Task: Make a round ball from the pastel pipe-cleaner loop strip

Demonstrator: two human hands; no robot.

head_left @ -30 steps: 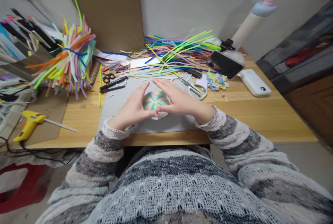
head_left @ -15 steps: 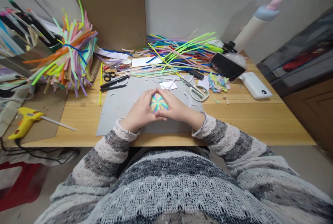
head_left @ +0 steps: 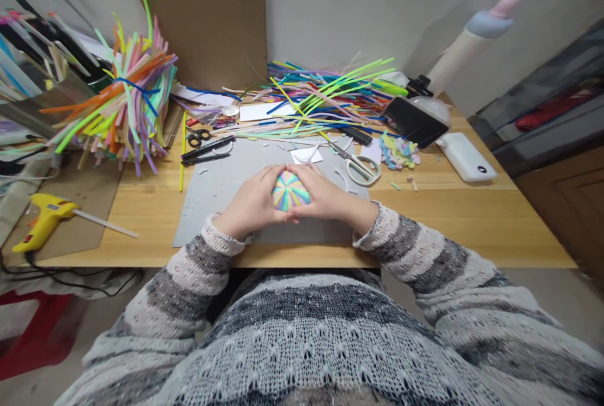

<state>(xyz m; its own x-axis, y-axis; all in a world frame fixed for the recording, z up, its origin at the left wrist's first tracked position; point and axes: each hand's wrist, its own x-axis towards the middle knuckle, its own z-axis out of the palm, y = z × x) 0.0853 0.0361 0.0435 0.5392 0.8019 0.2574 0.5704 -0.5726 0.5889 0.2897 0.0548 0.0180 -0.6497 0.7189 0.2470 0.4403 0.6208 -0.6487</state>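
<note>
Between my two hands sits a round, pastel-striped fuzzy ball, its colour bands running out from a centre point. My left hand curves around its left side, and my right hand wraps the right side. Fingertips meet at the far edge and the thumbs come together at the near edge. The ball's underside is hidden. Below the hands lies a grey cutting mat with small scraps on it. Just beyond the hands is a white card with a pale curved strip.
White-handled scissors lie to the right, near pastel trimmings, a phone and a white device. Pipe cleaners heap along the back. On the left are a pipe-cleaner bundle, black pens and a yellow glue gun.
Both hands keep hold of the ball. The hands have spread slightly, so more of its striped top shows. The camera view has shifted a little.
</note>
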